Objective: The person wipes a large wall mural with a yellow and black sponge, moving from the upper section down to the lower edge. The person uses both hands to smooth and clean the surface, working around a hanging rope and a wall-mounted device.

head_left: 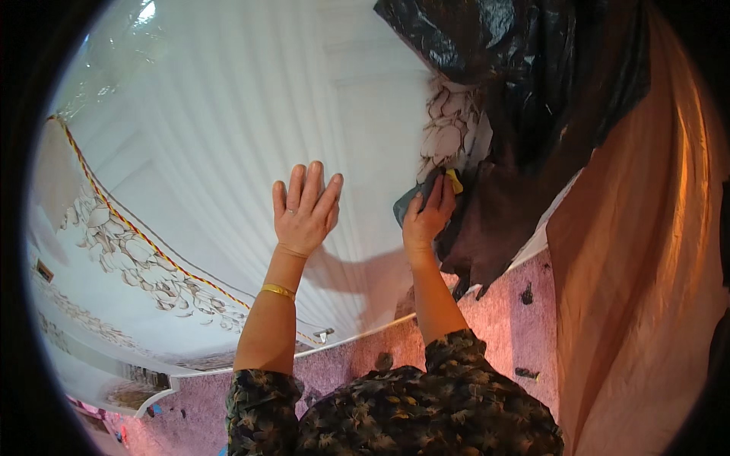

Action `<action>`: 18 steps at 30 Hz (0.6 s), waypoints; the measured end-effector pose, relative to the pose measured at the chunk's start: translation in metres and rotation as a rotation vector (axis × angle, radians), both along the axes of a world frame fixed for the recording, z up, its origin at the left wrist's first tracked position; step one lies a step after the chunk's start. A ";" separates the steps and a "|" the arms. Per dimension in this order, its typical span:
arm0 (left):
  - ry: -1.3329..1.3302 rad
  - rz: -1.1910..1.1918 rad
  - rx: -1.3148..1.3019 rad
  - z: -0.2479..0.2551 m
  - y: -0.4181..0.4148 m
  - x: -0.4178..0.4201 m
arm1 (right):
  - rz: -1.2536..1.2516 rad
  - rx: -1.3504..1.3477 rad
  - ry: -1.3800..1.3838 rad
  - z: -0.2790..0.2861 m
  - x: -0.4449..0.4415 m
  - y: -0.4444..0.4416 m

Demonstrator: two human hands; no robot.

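Observation:
My left hand (305,214) lies palm down with spread fingers on a broad white sheet-like surface (228,165), which shows long pleat-like lines. It holds nothing. My right hand (428,216) grips a bunched dark grey cloth (406,206); a small yellow piece (454,181), perhaps sponge or cloth, sticks out by the fingertips. Beyond that hand runs a band of brown petal-like drawing (447,131) on the white surface. Torn black plastic sheeting (530,85) covers the area to its right and hangs in ragged tips beside my right wrist.
A red and yellow twisted cord (142,236) curves across the left, over another petal-patterned band (131,256). Brown fabric (621,273) hangs along the right. Below the white edge is a pinkish carpet-like floor (502,330) with dark scraps (526,293). Clear glossy film (114,62) reflects light at upper left.

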State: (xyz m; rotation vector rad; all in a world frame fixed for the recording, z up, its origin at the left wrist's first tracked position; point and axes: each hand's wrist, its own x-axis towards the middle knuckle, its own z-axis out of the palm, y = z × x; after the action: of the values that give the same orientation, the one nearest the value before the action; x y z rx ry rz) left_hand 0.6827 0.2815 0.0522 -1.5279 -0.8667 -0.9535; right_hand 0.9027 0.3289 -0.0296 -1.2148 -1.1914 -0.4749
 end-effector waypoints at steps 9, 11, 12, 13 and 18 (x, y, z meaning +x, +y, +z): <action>-0.015 0.000 0.002 0.001 0.005 0.011 | 0.034 -0.267 0.372 -0.089 -0.059 -0.019; -0.024 0.051 -0.024 -0.003 -0.006 -0.002 | 0.114 -0.158 0.065 -0.039 -0.057 -0.036; -0.034 0.049 -0.016 -0.002 -0.004 -0.002 | 0.116 -0.122 -0.007 -0.032 -0.044 -0.026; -0.044 0.043 -0.012 -0.002 -0.003 -0.002 | 0.115 -0.090 -0.077 -0.026 -0.029 -0.018; 0.004 -0.002 0.037 0.009 0.010 0.009 | -0.071 -0.207 0.326 -0.087 -0.021 0.002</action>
State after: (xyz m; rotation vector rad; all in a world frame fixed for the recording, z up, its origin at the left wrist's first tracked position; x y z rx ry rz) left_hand 0.6916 0.2912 0.0611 -1.4994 -0.8405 -0.9631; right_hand 0.8817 0.3309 -0.1166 -1.4538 -0.9355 -0.1962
